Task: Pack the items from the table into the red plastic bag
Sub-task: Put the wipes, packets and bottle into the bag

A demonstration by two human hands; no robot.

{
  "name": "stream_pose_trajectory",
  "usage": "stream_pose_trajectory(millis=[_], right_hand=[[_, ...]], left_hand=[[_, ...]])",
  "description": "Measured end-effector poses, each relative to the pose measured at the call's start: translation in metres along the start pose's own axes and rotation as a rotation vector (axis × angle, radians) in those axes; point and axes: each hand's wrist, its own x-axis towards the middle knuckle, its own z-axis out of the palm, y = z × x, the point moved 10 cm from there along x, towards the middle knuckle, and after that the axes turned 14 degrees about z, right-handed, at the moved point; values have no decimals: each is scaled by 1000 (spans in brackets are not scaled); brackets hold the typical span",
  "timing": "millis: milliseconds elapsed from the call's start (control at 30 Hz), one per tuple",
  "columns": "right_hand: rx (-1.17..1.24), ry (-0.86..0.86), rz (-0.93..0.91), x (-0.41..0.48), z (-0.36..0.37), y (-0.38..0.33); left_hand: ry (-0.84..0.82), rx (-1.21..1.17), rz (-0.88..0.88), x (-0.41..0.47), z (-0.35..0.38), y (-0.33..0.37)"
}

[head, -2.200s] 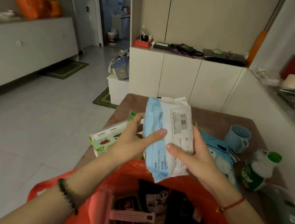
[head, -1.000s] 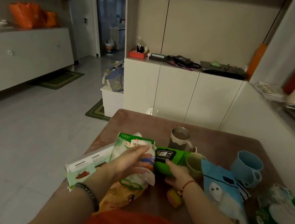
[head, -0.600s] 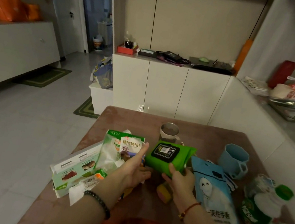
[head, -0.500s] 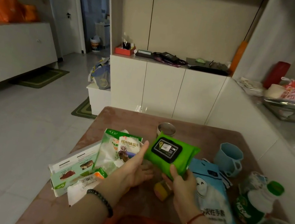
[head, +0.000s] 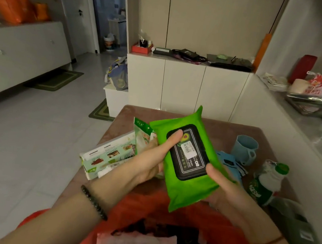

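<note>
Left grip (head: pixel 149 162): thumb over, fingers behind green wet-wipes pack (head: pixel 187 191)
Right grip (head: pixel 225 192): thumb on top, pinching same pack
Below grips: red plastic bag (head: pixel 140 204), mouth open

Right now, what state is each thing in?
Bag, open, partly filled.
Wipes, lid shut, held above the bag.
Left grip, holds the wipes, thumb on the lid.
Right grip, holds the wipes, thumb on top.
Cup, upright on the table.
Bottle, capped, on the table.
Blue packet, lying flat.
Box, lying at the table's left edge.
</note>
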Motion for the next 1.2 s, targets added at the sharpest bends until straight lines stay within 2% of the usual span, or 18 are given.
stream_pose_trajectory(millis=[67, 133, 233, 300, 333, 400, 467, 533, 633, 700, 733, 833, 900, 967, 1033, 1100, 1133, 1200], right_hand=[[-46, 85, -27, -12, -4, 1], [-69, 159, -79, -28, -9, 1], [-10, 104, -52, -49, -9, 11], [8, 10, 130, -52, 1, 38], [-21, -27, 236, -51, 6, 56], [-163, -71, 444, -48, 15, 95], [-260, -101, 545, -39, 27, 121], [-283, -37, 552, -24, 33, 131], [-319, 135, 486, -2, 23, 121], [-515, 200, 492, 2, 17, 111], [-713, 250, 479, 2, 10, 104], [-1244, 351, 196, -4, 7, 64], [-1307, 345, -9, -18, 13, 41], [-1423, 321, -84, -36, 15, 34], [-1650, 262, -1, -49, 3, 50], [-1788, 133, 318, -66, -21, 76], [-1676, 47, 431, -76, -29, 83], [-1291, -97, 482, -98, -27, 76]], left_hand=[[-97, 237, 108, -21, -1, 17], [-333, 595, 124, -48, -2, 16], [-667, 1241, 110, -79, -23, -8], [-581, 1500, 140, -76, -49, -5], [-462, 1449, 151, -71, -59, 4], [-192, 1121, 154, -60, -80, 22], [-92, 938, 168, -57, -79, 38], [-162, 869, 180, -59, -61, 41], [-323, 812, 87, -72, -45, 20], [-425, 836, 21, -82, -42, 3], [-468, 846, -11, -86, -43, -4], [-571, 877, -106, -97, -42, -18], [-629, 926, -142, -100, -41, -25], [-686, 969, -191, -102, -38, -28], [-747, 979, -273, -102, -34, -29], [-845, 1029, -364, -100, -29, -23], [-903, 1081, -381, -95, -23, -17], [-924, 1111, -359, -75, -5, -5]])
